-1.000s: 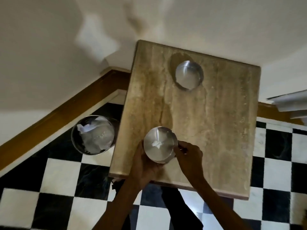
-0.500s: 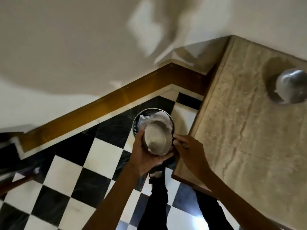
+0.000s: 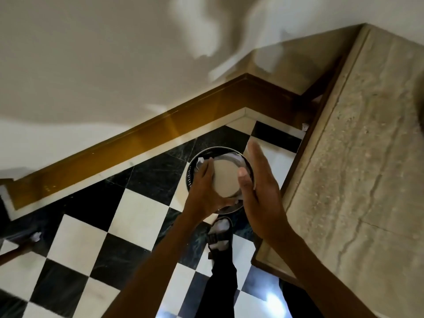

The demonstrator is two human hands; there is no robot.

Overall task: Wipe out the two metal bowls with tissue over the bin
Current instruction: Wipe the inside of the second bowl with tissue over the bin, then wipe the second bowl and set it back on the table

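Bowl [image 3: 226,179]: sat mid-frame in the left hand [image 3: 204,193], gripped directly above the bin [image 3: 195,164], likely so residue would fall in.
Right hand [image 3: 259,191]: hovered beside it, fingers spread, holding nothing.
Second bowl: out of view.

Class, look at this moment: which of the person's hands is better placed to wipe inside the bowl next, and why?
The right hand, probably. It is open and free beside the bowl, while the left hand grips the bowl over the bin.
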